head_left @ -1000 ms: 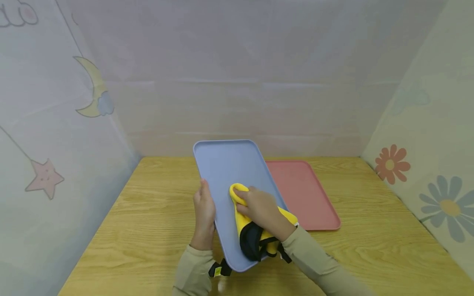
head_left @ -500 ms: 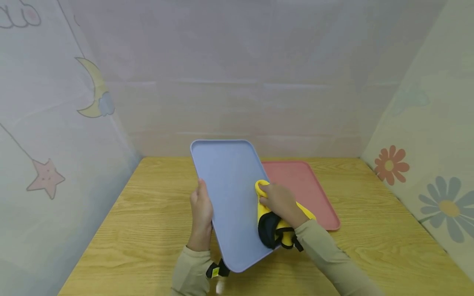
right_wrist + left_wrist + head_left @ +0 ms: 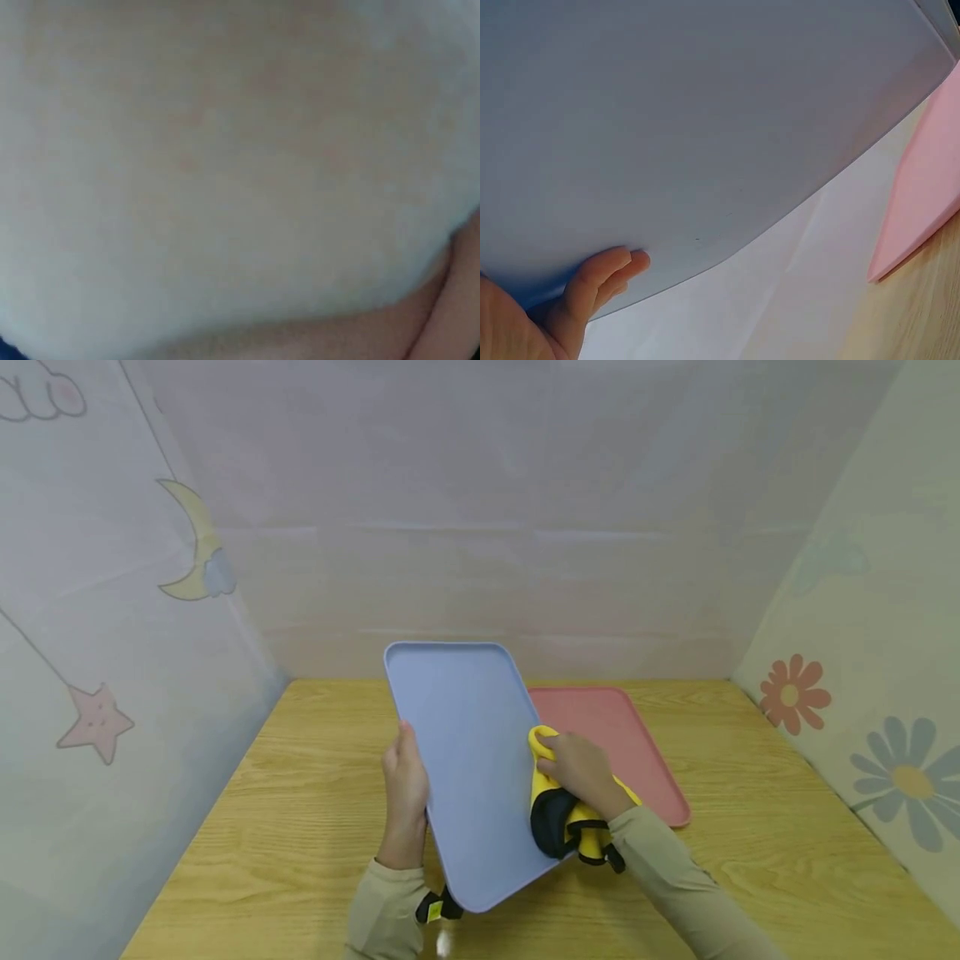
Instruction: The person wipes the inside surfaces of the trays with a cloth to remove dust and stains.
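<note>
A blue rectangular tray (image 3: 465, 735) is held tilted up off the table. My left hand (image 3: 407, 785) grips its left edge, thumb along the rim; the left wrist view shows the fingers (image 3: 600, 277) curled against the tray's underside (image 3: 690, 142). At the tray's right edge, my right hand (image 3: 579, 770) pinches a bunched yellow cloth (image 3: 538, 781) with a black part and black trim. The cloth lies against the tray's face and partly hangs past the rim. Pale blur fills most of the right wrist view, with some skin along the bottom.
Behind the blue tray, a pink tray (image 3: 611, 722) lies on the wooden table (image 3: 300, 793), partly covered from view. Pale walls with printed drawings, such as a moon (image 3: 191, 539) and flowers (image 3: 795, 695), enclose the table at the back and sides.
My right hand has slid the cloth rightward across the blue tray, from near its middle to its right edge. The left hand and tray have shifted slightly left.
</note>
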The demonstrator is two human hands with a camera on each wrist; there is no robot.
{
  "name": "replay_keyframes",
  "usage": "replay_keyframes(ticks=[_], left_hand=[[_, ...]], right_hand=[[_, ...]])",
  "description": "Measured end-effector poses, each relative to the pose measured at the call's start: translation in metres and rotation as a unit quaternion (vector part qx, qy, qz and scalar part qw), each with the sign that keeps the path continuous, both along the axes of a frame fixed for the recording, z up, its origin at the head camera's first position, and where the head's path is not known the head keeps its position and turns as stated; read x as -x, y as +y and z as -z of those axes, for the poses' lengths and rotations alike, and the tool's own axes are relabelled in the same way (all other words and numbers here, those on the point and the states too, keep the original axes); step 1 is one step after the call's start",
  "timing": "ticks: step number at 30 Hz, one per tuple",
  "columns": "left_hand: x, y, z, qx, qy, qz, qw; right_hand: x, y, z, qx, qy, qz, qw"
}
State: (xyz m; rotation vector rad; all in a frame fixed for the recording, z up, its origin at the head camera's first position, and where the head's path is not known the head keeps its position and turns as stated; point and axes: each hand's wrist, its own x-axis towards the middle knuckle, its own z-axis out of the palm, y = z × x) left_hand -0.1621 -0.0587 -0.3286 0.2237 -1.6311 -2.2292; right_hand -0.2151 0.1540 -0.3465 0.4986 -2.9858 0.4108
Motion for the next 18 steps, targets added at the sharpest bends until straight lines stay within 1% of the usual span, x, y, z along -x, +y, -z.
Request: replay_keyframes(ticks=[6,9,13,18], left_hand=[[-0.001,-0.001,-0.001,0.003,0.020,0.022,0.9995],[-0.002,-0.002,-0.001,0.003,0.027,0.032,0.9991],[-0.001,-0.002,0.000,0.002,0.028,0.034,0.9990],[-0.001,-0.002,0.000,0.003,0.019,0.029,0.9994]], right_hand=[[-0.002,-0.002,0.002,0.036,-0.005,-0.004,0.999],[-0.005,-0.006,0.002,0.043,-0.011,-0.004,0.999],[-0.011,-0.013,0.001,0.050,-0.009,-0.014,0.999],[-0.020,-0.024,-0.002,0.049,0.009,-0.039,0.998]])
